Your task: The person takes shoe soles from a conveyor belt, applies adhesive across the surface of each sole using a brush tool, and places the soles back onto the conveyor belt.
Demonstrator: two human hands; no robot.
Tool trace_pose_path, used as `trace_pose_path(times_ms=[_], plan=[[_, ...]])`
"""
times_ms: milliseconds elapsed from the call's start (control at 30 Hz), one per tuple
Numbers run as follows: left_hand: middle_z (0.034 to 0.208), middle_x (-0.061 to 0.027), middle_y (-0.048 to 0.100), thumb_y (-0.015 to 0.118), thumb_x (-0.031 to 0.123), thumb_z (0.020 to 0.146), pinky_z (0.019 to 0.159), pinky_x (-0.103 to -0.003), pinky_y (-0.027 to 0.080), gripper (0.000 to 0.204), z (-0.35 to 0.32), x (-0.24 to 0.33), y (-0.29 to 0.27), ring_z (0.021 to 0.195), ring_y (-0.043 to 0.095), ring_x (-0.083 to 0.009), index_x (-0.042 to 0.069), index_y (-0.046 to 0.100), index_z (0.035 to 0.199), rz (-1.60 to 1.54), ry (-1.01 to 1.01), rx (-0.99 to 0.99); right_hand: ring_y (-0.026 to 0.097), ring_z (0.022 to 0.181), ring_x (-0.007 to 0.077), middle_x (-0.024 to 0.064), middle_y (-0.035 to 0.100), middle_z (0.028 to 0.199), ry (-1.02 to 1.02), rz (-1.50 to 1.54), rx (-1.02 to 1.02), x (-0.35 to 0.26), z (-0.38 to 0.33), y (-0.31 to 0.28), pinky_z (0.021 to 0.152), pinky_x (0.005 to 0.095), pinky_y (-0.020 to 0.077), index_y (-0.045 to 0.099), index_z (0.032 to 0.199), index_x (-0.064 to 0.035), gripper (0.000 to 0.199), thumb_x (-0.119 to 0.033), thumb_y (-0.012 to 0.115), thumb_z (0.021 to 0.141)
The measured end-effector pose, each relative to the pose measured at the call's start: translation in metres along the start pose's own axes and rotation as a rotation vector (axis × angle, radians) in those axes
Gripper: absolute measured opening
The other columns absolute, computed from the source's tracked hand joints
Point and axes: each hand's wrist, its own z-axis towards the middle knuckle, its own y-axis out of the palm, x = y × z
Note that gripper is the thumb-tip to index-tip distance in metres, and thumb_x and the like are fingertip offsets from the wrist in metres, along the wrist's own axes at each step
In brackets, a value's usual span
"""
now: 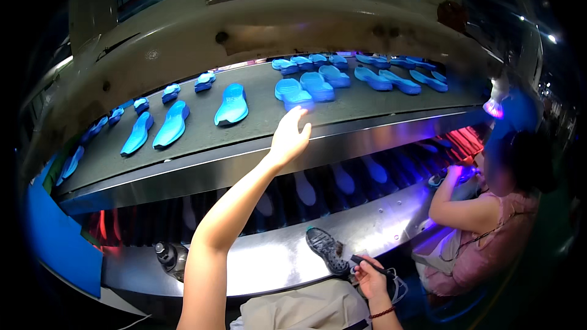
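Note:
My left hand [290,139] stretches up to the upper belt, thumb apart from the fingers. Its fingertips overlap the near edge of a blue shoe sole [292,90]; whether they touch it I cannot tell. Low in the view, my right hand [371,278] is closed around a slim black-handled tool [374,265], whose working end is hard to make out. Just left of that tool, a grey patterned shoe sole or shoe bottom [325,249] rests tilted on the metal ledge. A thin pale loop [400,289] hangs beside the right hand.
Several more blue soles, such as one [232,105], lie on the dark conveyor belt [202,123]. Below it, a lower rack [306,188] carries dim soles. A dark bottle-like object [172,259] sits on the metal ledge [269,263]. A co-worker [489,226] sits at right, near a lamp [494,106].

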Motion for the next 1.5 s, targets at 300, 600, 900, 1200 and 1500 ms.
trace_pose_path(times_ms=[300, 600, 900, 1200, 1500], plan=[[0.146, -0.0182, 0.013, 0.06, 0.044, 0.074, 0.102, -0.055, 0.026, 0.082, 0.05, 0.014, 0.04, 0.131, 0.022, -0.0394, 0.015, 0.021, 0.14, 0.472, -0.386, -0.398, 0.059, 0.089, 0.0207, 0.0129, 0.061, 0.097, -0.009, -0.06, -0.044, 0.006, 0.018, -0.025, 0.08, 0.0306, 0.0483, 0.059, 0.1, 0.0027, 0.02, 0.003, 0.057, 0.08], [0.098, -0.0161, 0.052, 0.066, 0.026, 0.072, 0.082, -0.043, 0.04, 0.033, 0.028, -0.01, 0.038, 0.097, 0.047, -0.0321, 0.001, 0.05, 0.088, 0.626, 0.141, 0.125, 0.058, 0.086, 0.0115, 0.0068, 0.062, 0.096, -0.015, -0.065, -0.109, -0.012, 0.008, -0.007, 0.079, 0.022, 0.0471, 0.058, 0.107, 0.0013, 0.024, -0.005, 0.059, 0.083], [0.105, -0.0119, 0.054, 0.053, 0.004, 0.078, 0.087, -0.032, 0.042, 0.035, -0.087, 0.012, -0.014, 0.099, 0.053, -0.0195, 0.001, 0.045, 0.112, -0.757, -0.55, 0.583, 0.058, 0.086, 0.0127, 0.0086, 0.061, 0.098, -0.023, -0.038, -0.086, -0.018, 0.011, -0.011, 0.079, 0.0241, 0.0474, 0.059, 0.103, 0.0031, 0.022, -0.004, 0.058, 0.083], [0.116, -0.0259, 0.051, 0.048, 0.06, 0.076, 0.09, -0.061, 0.037, 0.085, -0.245, 0.063, -0.063, 0.1, 0.054, -0.0427, -0.004, 0.032, 0.13, -1.855, -0.757, -0.179, 0.059, 0.093, 0.0204, 0.0147, 0.062, 0.099, -0.064, 0.027, -0.173, -0.043, -0.001, -0.001, 0.085, 0.0299, 0.0472, 0.06, 0.1, 0.0042, 0.02, 0.002, 0.056, 0.08], [0.126, -0.0233, 0.044, 0.031, 0.082, 0.069, 0.097, -0.054, 0.034, 0.098, -0.303, 0.093, -0.034, 0.113, 0.047, -0.0394, 0.009, 0.033, 0.134, -2.036, -1.155, -0.241, 0.061, 0.09, 0.0238, 0.0202, 0.063, 0.096, -0.042, -0.205, -0.51, -0.05, -0.02, 0.066, 0.086, 0.0346, 0.0467, 0.061, 0.095, 0.0065, 0.022, 0.003, 0.057, 0.074]])
